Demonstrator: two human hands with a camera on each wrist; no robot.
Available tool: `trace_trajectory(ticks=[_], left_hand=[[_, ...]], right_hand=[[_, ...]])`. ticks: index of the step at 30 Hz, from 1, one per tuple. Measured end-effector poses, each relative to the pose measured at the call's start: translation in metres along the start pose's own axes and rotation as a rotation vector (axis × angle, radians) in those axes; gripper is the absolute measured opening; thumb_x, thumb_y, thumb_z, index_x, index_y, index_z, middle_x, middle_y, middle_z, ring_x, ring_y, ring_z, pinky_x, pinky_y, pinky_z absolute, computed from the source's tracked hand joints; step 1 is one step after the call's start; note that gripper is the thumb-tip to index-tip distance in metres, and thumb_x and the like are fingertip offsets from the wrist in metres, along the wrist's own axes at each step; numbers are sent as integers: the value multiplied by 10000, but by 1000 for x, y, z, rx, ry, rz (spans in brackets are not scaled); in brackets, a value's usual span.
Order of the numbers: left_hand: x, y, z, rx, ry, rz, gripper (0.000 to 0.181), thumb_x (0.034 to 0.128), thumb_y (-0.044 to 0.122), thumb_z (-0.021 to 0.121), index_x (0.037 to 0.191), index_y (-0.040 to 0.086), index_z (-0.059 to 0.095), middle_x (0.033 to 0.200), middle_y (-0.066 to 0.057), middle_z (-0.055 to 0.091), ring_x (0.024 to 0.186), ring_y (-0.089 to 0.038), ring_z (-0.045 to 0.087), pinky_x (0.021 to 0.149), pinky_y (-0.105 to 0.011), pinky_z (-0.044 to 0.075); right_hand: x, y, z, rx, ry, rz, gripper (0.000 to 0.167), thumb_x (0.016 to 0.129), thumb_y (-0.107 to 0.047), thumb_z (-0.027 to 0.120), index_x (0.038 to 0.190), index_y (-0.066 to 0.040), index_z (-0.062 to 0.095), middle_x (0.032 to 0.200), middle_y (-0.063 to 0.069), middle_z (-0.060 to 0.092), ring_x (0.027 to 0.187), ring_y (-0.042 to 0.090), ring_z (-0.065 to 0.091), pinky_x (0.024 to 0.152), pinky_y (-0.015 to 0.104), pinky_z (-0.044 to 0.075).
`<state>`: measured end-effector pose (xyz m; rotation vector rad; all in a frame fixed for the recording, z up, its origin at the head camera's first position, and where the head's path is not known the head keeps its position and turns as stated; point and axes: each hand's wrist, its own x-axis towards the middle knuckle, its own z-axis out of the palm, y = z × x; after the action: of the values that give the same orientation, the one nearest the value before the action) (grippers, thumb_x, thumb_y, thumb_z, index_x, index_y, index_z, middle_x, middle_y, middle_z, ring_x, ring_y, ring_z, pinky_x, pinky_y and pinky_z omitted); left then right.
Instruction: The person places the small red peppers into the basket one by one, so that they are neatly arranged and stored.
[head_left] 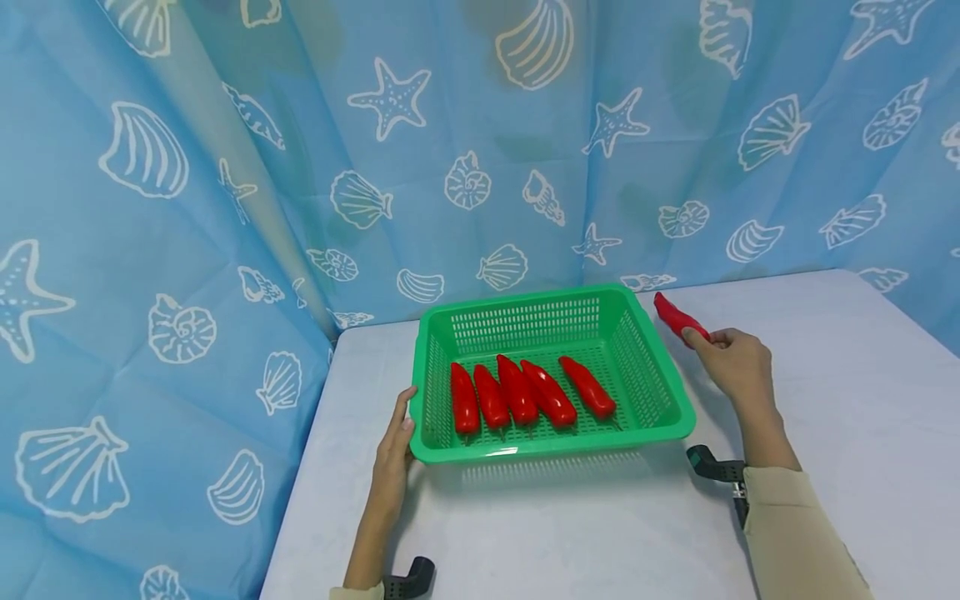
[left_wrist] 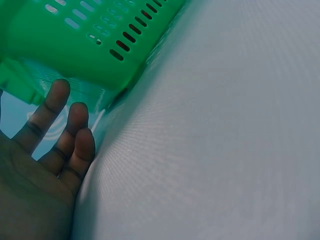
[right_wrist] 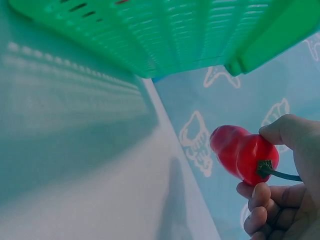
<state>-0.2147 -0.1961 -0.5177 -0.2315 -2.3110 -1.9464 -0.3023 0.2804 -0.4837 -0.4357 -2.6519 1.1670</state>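
In the head view my right hand [head_left: 733,360] pinches a red chili pepper [head_left: 678,318] just beyond the right rim of a green plastic basket [head_left: 551,450]. The right wrist view shows that pepper [right_wrist: 245,154] between thumb and fingers, with its green stem towards the palm; it is above the table. My left hand [head_left: 393,450] is at the basket's left edge, fingertips touching the rim. Extended, slightly bent fingers [left_wrist: 57,102] show below the rim in the left wrist view. Several more red peppers [head_left: 516,392] lie side by side on the basket's floor, stems towards me.
A white cloth [head_left: 540,533] covers the table under the basket. Behind and to the left hangs a blue curtain [head_left: 450,225] with white shell and starfish prints. Each wrist carries a black camera mount, such as the right one [head_left: 712,465].
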Motion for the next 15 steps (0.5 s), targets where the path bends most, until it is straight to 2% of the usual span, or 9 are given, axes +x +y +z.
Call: trace_trajectory(ticks=[6,15], left_hand=[[1,0,-1,5,-10,-6,466,1086,431,306,1543,357,351,1575,4,337,1264,-263,468,980,-402,427],[1,0,0,5,-6,-5,470,1081,457,306,1541,375,351,1566,10,347,1234,-270,493,955,-402,444]], right_hand=[[-4,-8,-6,8,1,-2,725,960,-586,521,1179,100,607,1056,257,607,867,335,537,593,332,446],[-13,-23,-18,38,26,-25,761,944,-610,536,1236,91,592,1049,245,607,908,342,508,622,373,438]])
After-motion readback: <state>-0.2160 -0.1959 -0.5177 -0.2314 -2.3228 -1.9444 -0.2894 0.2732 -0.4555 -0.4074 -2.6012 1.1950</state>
